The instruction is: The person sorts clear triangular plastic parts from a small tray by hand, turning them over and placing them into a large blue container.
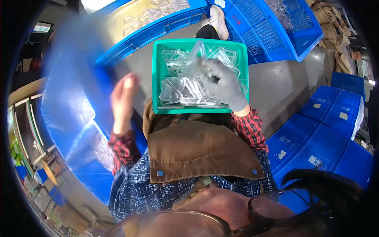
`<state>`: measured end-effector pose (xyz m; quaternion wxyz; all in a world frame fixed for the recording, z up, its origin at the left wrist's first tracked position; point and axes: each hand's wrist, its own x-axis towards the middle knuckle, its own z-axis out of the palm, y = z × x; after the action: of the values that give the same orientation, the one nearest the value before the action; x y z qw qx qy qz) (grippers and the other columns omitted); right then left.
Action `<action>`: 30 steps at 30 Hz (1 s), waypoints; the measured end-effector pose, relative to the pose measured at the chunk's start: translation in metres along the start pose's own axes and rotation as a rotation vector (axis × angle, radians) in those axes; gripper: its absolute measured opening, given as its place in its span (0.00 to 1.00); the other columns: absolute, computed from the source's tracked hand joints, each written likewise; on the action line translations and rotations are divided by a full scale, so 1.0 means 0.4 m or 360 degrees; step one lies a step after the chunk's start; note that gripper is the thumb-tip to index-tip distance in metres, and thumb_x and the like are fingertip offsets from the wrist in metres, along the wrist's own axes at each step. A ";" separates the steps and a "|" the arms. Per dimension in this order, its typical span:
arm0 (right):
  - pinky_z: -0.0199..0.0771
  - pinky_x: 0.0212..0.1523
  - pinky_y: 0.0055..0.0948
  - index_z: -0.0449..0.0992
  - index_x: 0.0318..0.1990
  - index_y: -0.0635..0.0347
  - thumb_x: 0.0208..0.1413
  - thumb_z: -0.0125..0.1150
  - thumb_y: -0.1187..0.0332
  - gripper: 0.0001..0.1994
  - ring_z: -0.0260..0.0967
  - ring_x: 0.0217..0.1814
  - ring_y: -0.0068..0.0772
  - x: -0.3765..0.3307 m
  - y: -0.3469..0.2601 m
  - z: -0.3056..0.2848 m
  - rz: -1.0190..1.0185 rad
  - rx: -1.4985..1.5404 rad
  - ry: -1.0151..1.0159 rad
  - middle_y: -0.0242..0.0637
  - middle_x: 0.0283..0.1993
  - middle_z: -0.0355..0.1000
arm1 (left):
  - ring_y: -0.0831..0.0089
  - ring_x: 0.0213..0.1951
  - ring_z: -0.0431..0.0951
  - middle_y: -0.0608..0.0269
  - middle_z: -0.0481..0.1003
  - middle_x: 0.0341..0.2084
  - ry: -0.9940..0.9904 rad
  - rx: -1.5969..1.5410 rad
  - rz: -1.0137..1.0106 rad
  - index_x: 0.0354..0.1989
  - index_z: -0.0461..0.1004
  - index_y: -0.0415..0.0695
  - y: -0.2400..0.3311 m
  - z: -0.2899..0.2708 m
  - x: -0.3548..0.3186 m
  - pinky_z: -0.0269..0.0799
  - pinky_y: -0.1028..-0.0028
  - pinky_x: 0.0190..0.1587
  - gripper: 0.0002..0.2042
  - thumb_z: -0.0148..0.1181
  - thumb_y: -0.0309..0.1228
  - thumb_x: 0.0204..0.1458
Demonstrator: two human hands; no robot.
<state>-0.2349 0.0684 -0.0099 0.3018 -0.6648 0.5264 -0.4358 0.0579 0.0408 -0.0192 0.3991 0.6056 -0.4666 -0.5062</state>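
A green tray (156, 71) in front of my lap holds many clear plastic triangles (171, 91), some stacked in rows and some lying loose. Over its right half is my right hand (223, 81) in a grey glove, fingers closed. From the fingertips a clear plastic triangle (199, 48) sticks up, partly blurred. My left hand (124, 96) is bare and hangs in the air left of the tray, apart from it. Motion smears its fingers, so I cannot make out their pose or anything in them.
Beyond the tray, a blue crate (152, 37) carries more clear triangles on a yellowish surface. Another blue crate (272, 43) stands at far right with clear pieces inside. Blue boxes (312, 134) line the right side. Clear film covers a blue container (73, 118) at left.
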 end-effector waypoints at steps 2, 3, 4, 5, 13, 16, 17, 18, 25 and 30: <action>0.71 0.36 0.29 0.71 0.44 0.53 0.39 0.57 0.77 0.19 0.69 0.40 0.38 -0.003 -0.052 -0.012 -0.0074 -0.0200 -0.0203 0.37 0.42 0.70 | 0.74 0.34 0.73 0.58 0.73 0.34 -0.0485 -0.0713 -0.0341 0.45 0.68 0.35 0.059 0.138 -0.003 0.68 0.76 0.38 0.21 0.50 0.43 0.53; 0.71 0.35 0.30 0.71 0.43 0.51 0.37 0.57 0.78 0.21 0.69 0.40 0.39 -0.009 -0.082 -0.021 -0.0140 -0.0413 -0.0405 0.36 0.43 0.70 | 0.75 0.32 0.73 0.58 0.74 0.32 -0.0681 -0.0928 -0.0501 0.45 0.67 0.35 0.072 0.181 -0.004 0.69 0.77 0.36 0.22 0.49 0.44 0.53; 0.71 0.34 0.30 0.72 0.43 0.49 0.33 0.56 0.80 0.23 0.69 0.39 0.39 -0.016 -0.100 -0.017 -0.0273 -0.0460 -0.0342 0.34 0.44 0.69 | 0.73 0.32 0.74 0.58 0.74 0.31 -0.0746 -0.0891 -0.0520 0.43 0.68 0.36 0.046 0.211 -0.003 0.70 0.76 0.34 0.21 0.47 0.44 0.54; 0.71 0.34 0.30 0.72 0.43 0.49 0.33 0.56 0.80 0.23 0.69 0.39 0.39 -0.026 -0.099 -0.024 -0.0259 -0.0468 -0.0335 0.34 0.44 0.69 | 0.72 0.31 0.74 0.58 0.74 0.30 -0.0817 -0.0859 -0.0538 0.41 0.69 0.37 0.037 0.245 -0.007 0.71 0.76 0.32 0.20 0.46 0.44 0.55; 0.70 0.34 0.32 0.73 0.39 0.53 0.32 0.53 0.81 0.20 0.69 0.40 0.39 -0.087 -0.050 0.007 0.0032 -0.0149 -0.0088 0.34 0.42 0.70 | 0.82 0.27 0.70 0.65 0.72 0.26 -0.0580 -0.0789 -0.0020 0.37 0.69 0.38 0.008 0.318 -0.049 0.65 0.83 0.32 0.12 0.54 0.35 0.51; 0.70 0.33 0.31 0.73 0.38 0.51 0.33 0.54 0.81 0.19 0.69 0.36 0.38 -0.086 -0.037 0.006 -0.0110 -0.0511 -0.0323 0.31 0.39 0.70 | 0.83 0.28 0.68 0.68 0.71 0.27 -0.0818 -0.0793 -0.0181 0.40 0.68 0.38 0.038 0.292 -0.042 0.63 0.84 0.31 0.13 0.58 0.30 0.49; 0.70 0.33 0.31 0.73 0.38 0.51 0.33 0.54 0.81 0.19 0.69 0.36 0.38 -0.085 -0.040 0.005 -0.0115 -0.0501 -0.0326 0.31 0.39 0.70 | 0.83 0.28 0.69 0.68 0.71 0.28 -0.0904 -0.0723 -0.0255 0.40 0.68 0.37 0.048 0.283 -0.041 0.64 0.84 0.32 0.12 0.58 0.29 0.48; 0.70 0.33 0.30 0.73 0.38 0.52 0.34 0.54 0.81 0.18 0.69 0.35 0.38 -0.082 -0.048 0.003 -0.0086 -0.0318 -0.0253 0.32 0.37 0.70 | 0.81 0.30 0.71 0.66 0.72 0.29 -0.0884 -0.0865 -0.0373 0.41 0.69 0.37 0.029 0.272 -0.041 0.68 0.81 0.33 0.12 0.57 0.27 0.49; 0.69 0.33 0.28 0.71 0.40 0.60 0.39 0.53 0.82 0.16 0.70 0.35 0.37 -0.080 -0.041 0.051 0.0040 0.0184 0.0244 0.41 0.36 0.71 | 0.76 0.33 0.74 0.64 0.72 0.31 -0.0816 -0.1200 -0.0427 0.41 0.70 0.39 0.002 0.283 -0.064 0.75 0.72 0.34 0.11 0.54 0.28 0.50; 0.69 0.32 0.26 0.72 0.42 0.55 0.39 0.53 0.81 0.19 0.70 0.32 0.33 -0.089 -0.024 0.054 0.0262 0.0040 -0.0073 0.38 0.32 0.71 | 0.80 0.29 0.71 0.66 0.72 0.29 -0.0498 -0.0915 -0.0584 0.34 0.70 0.41 -0.040 0.304 -0.030 0.74 0.74 0.32 0.10 0.57 0.34 0.49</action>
<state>-0.2137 0.1040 -0.0204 0.3569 -0.6252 0.5667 -0.4007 -0.0598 0.0549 -0.0521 0.3793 0.4578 -0.2445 -0.7660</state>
